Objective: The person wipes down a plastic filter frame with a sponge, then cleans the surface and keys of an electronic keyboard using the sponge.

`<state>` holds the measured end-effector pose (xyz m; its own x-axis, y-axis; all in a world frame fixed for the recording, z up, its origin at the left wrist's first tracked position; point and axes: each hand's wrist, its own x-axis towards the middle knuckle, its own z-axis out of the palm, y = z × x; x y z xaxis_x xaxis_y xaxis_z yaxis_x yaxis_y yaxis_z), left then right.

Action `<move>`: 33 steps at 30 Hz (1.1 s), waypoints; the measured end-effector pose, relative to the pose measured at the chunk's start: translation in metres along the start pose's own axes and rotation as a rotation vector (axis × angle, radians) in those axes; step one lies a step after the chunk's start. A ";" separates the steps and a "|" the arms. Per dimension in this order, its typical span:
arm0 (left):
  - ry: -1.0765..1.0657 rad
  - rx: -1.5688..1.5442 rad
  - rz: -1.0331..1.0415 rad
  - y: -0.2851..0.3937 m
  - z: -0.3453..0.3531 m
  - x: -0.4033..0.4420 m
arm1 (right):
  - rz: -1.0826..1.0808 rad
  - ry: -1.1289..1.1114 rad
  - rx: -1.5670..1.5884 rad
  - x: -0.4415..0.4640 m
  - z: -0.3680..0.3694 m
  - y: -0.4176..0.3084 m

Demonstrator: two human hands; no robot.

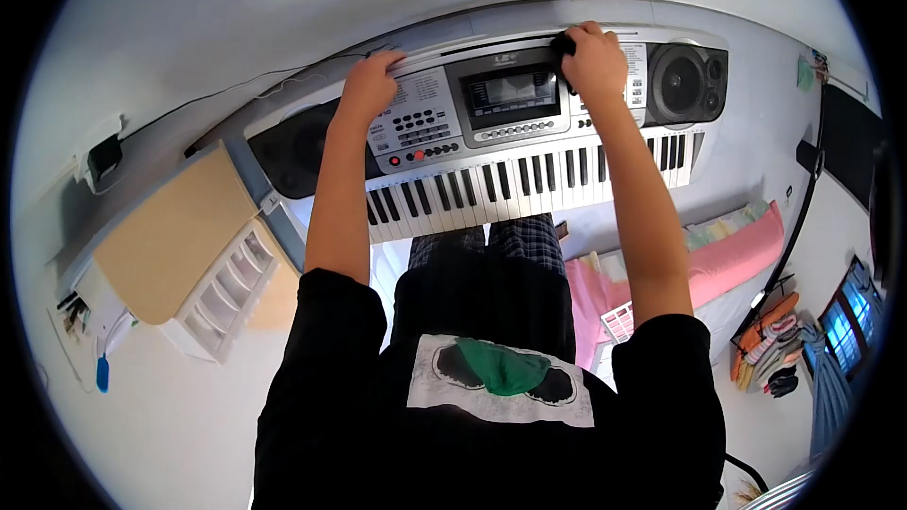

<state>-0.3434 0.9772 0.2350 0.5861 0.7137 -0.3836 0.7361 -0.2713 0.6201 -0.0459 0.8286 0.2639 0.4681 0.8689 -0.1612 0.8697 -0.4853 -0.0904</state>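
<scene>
An electronic keyboard (pixel 444 146) with silver casing, white and black keys, a small display and a speaker at each end lies across the upper middle. My left hand (pixel 371 85) rests on its upper left part, fingers reaching to the back edge, with nothing visible in it. Near the back edge, right of the display (pixel 510 94), my right hand (pixel 595 59) is closed around a dark object (pixel 564 43), too small and partly hidden to name. The right speaker (pixel 676 82) is beyond that hand.
A wooden-topped cabinet (pixel 170 236) with white drawers stands at the left. Cables run along the wall to a black adapter (pixel 104 159). A bed with pink bedding (pixel 732 255) is at the right, near a black stand pole (pixel 801 227) and stacked clothes (pixel 770 345).
</scene>
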 end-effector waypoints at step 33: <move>0.263 -0.002 0.002 -0.075 -0.034 -0.044 | -0.461 0.024 0.175 -0.027 0.034 -0.252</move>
<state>-0.4360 0.9881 0.2287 0.4793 0.8565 -0.1916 0.7342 -0.2717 0.6223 -0.2830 0.9245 0.2580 0.0456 0.9980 -0.0431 0.9485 -0.0568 -0.3116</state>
